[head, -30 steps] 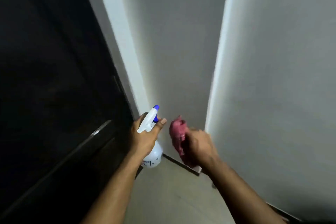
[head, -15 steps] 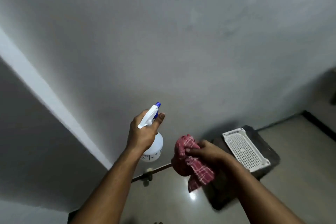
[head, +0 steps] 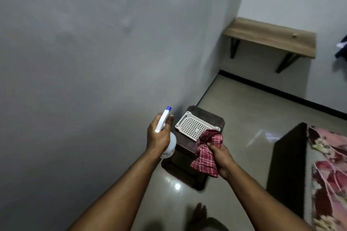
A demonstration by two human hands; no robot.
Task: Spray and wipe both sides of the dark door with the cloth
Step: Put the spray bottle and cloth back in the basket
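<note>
And the view has swung right: a second ago the dark door filled the left side, and now it's out of sight altogether, with only the grey wall (head: 93,62) ahead. The left hand (head: 159,137) is wrapped round the neck of the white spray bottle (head: 170,147), its blue nozzle pointing up towards the wall and away from any door. The right hand (head: 221,157) is closed on the red checked cloth (head: 205,153), bunched up with a loose end hanging down. Both tools are carried the same way as before, just over a white perforated basket (head: 193,127) sitting on a low dark stool (head: 212,118) against the wall. A wooden shelf (head: 268,37) sits in the far corner and a bed with a floral cover (head: 330,165) is on the right. My read: one face is finished with, or the whole job is wrapping up. I can't tell which from here, because the door itself isn't visible.
</note>
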